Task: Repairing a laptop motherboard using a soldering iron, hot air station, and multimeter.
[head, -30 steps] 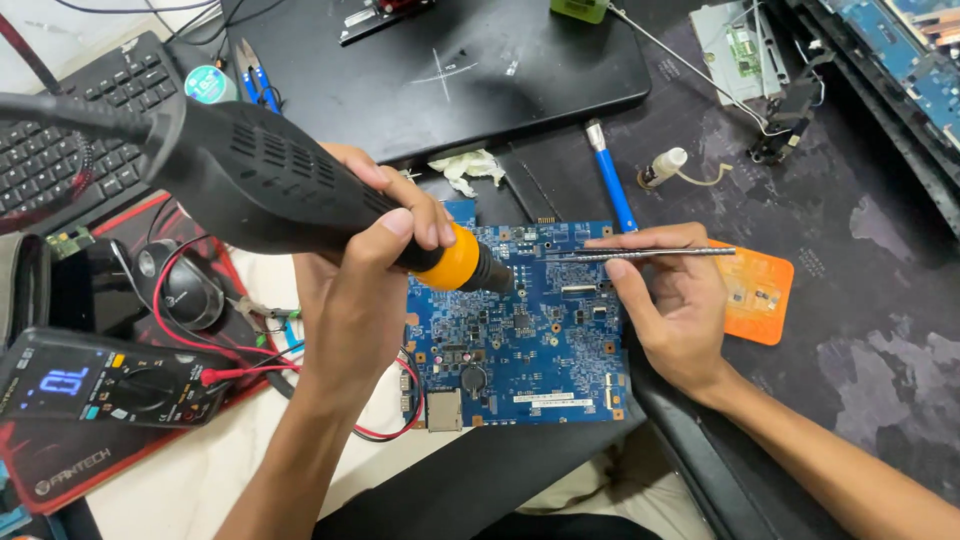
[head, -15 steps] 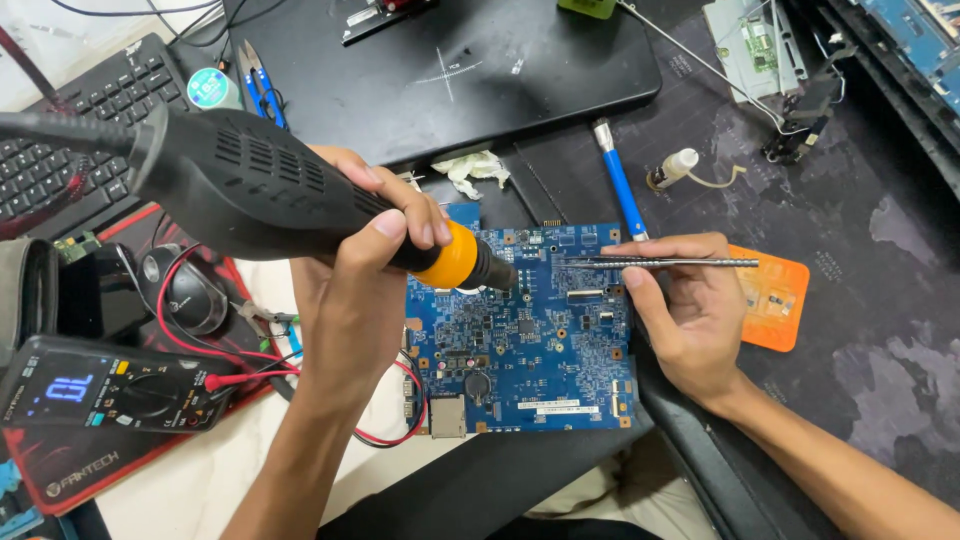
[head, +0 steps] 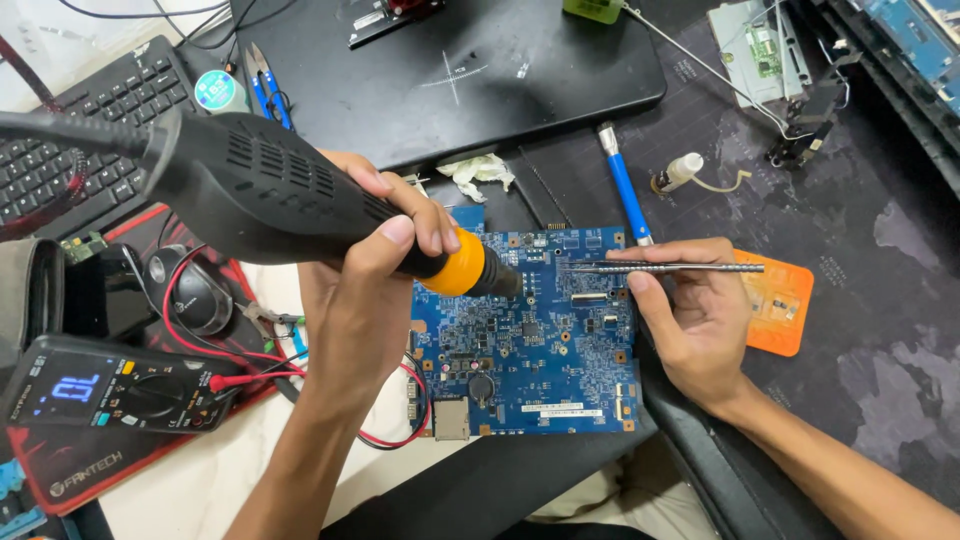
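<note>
While the blue circuit board [head: 530, 340] lies flat on the dark mat [head: 860, 200] in front of the person, the left hand [head: 370, 270] grips a black hot-air tool [head: 290, 200], its orange-collared nozzle just above the board's top edge. The right hand [head: 695, 320] pinches metal tweezers [head: 660, 267], tips over the board, beside an orange card [head: 780, 305].

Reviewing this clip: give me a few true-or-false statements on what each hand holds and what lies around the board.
1. The left hand grips a black hot-air tool with an orange collar. True.
2. The right hand holds a screwdriver. False: it holds tweezers.
3. The tool's nozzle points at the blue circuit board. True.
4. The multimeter lies right of the board. False: it lies to the left.
</note>
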